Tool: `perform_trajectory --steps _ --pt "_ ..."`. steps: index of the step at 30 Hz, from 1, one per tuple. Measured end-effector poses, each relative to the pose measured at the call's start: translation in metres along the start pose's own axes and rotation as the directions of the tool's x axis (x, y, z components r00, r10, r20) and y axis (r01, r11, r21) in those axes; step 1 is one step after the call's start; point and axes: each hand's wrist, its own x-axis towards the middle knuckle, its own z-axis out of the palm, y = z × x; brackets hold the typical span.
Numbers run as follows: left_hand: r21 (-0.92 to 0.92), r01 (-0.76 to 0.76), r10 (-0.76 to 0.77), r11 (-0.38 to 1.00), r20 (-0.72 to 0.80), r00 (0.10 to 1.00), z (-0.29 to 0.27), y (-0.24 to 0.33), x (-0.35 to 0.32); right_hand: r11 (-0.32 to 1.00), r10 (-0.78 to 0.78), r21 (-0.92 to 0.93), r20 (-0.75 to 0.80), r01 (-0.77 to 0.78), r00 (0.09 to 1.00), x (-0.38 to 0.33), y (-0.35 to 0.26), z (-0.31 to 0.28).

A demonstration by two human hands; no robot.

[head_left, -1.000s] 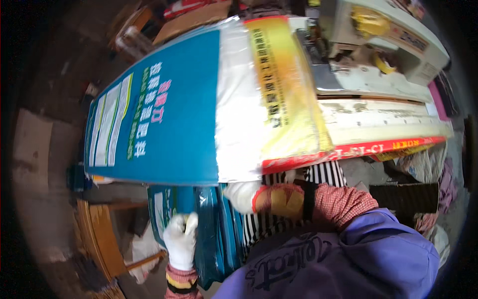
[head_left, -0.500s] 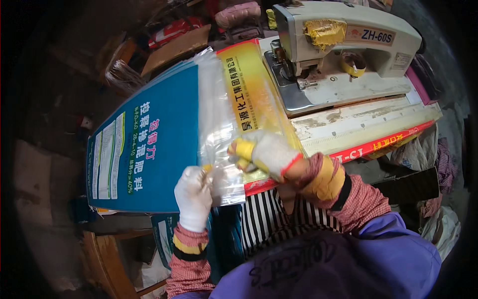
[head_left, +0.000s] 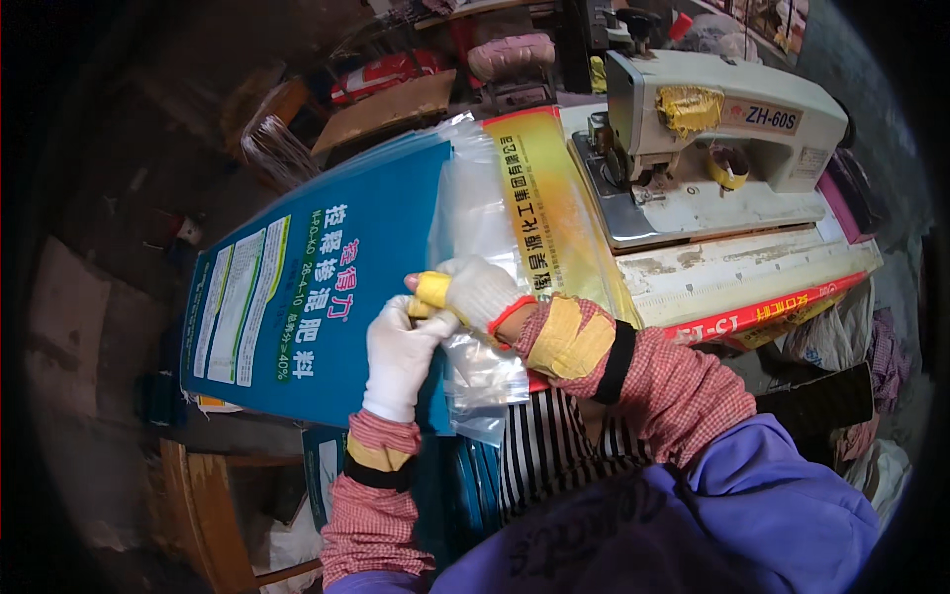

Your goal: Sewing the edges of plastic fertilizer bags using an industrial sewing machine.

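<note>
Pinching the clear plastic liner (head_left: pixel 475 346) of the large blue woven sack (head_left: pixel 297 307), your white-gloved left hand (head_left: pixel 401 351) and right hand (head_left: pixel 475 294) close together, left of the cream sewing machine (head_left: pixel 712 139).

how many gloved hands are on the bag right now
2. The left hand in a white glove grips the clear plastic liner at the blue bag's near edge. The right hand, gloved with yellow tape on a finger, pinches the same liner just above it.
</note>
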Motion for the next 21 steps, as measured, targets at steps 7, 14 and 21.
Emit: perform_trajectory --steps 7,14,21 --pt "-0.443 -0.385 0.236 0.810 -0.355 0.905 -0.104 0.035 -0.003 0.617 -0.031 -0.787 -0.007 0.013 1.000 0.003 0.047 -0.030" --pt "-0.318 -0.208 0.114 0.925 -0.289 0.951 -0.071 0.052 -0.016 0.743 -0.608 -0.279 0.097 0.608 0.788 0.007 -0.035 0.017" --pt "-0.195 -0.346 0.237 0.918 -0.429 0.872 -0.149 0.059 -0.065 0.352 0.199 0.934 -0.008 -0.064 0.980 0.155 0.040 -0.035"
